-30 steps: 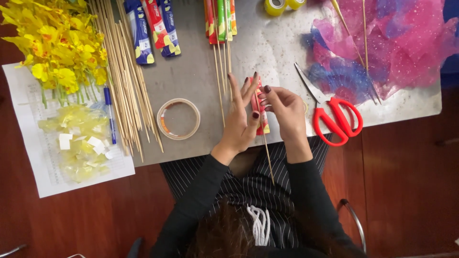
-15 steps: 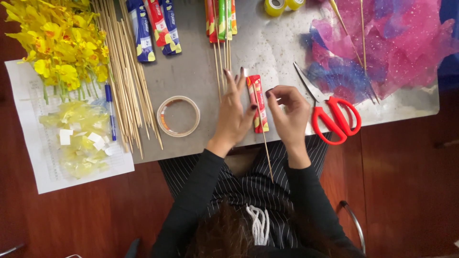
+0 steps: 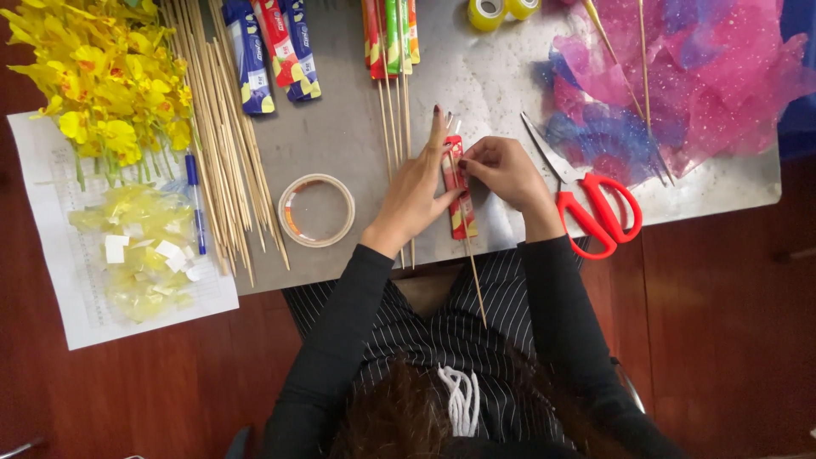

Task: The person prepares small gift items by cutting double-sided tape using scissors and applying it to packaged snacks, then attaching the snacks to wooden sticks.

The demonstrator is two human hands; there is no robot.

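- Holding a red candy packet (image 3: pixel 460 191) against a thin wooden skewer (image 3: pixel 473 276) near the front edge of the grey worktop (image 3: pixel 340 144); the skewer's lower end sticks out past the edge, over the lap.
- Left hand (image 3: pixel 416 191): fingers stretched nearly flat, pressed along the packet's left side, thumb under its middle. Not a closed grasp.
- Right hand (image 3: pixel 501 170): fingers curled, tips pinching the packet's upper right edge. Whether tape is between them, cannot tell.
- Risk: the packet is pinned only by flat fingers, so any easing of pressure could let it slide down or rotate off the skewer.
- Risk: the overhanging skewer end is unsupported; a knock from the lap or sleeve could lever it out of line.
- Risk: open red-handled scissors (image 3: pixel 595 208) lie just beside the right wrist, blades pointing up-left; a sideways reach could catch them.
- Risk: tape roll (image 3: pixel 316 210) sits to the left, apart from both hands; fetching it means freeing one hand.
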